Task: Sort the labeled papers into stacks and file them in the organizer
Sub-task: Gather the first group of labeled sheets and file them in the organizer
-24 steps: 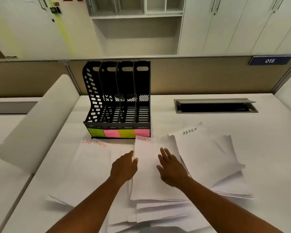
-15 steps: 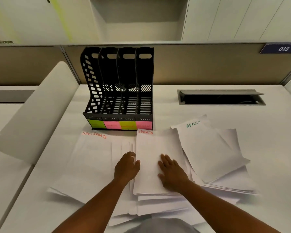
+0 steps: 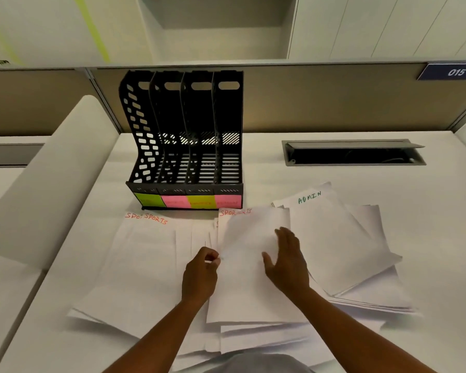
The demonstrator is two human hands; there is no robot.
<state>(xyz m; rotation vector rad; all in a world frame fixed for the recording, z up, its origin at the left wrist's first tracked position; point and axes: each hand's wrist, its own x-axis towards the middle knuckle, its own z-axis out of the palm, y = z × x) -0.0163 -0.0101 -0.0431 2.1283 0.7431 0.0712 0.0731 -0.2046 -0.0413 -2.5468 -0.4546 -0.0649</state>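
White papers lie spread over the desk. A sheet marked SPORTS in red (image 3: pixel 145 265) lies at the left. A middle SPORTS sheet (image 3: pixel 248 238) has its left edge pinched by my left hand (image 3: pixel 201 273), and it bows upward. My right hand (image 3: pixel 287 261) rests on the same sheet with its fingers spread. A sheet marked ADMIN in green (image 3: pixel 331 238) tops the fanned pile at the right. Behind the papers stands a black organizer (image 3: pixel 186 141) with empty slots and green, pink and yellow labels on its front.
An open cable hatch (image 3: pixel 353 153) is set into the desk at the back right. A white curved divider (image 3: pixel 49 179) runs along the left side. A brown partition wall (image 3: pixel 334 100) closes the back of the desk.
My left hand has closed on the middle SPORTS sheet's left edge, which now lifts and bends. My right hand moved up and right across that sheet.
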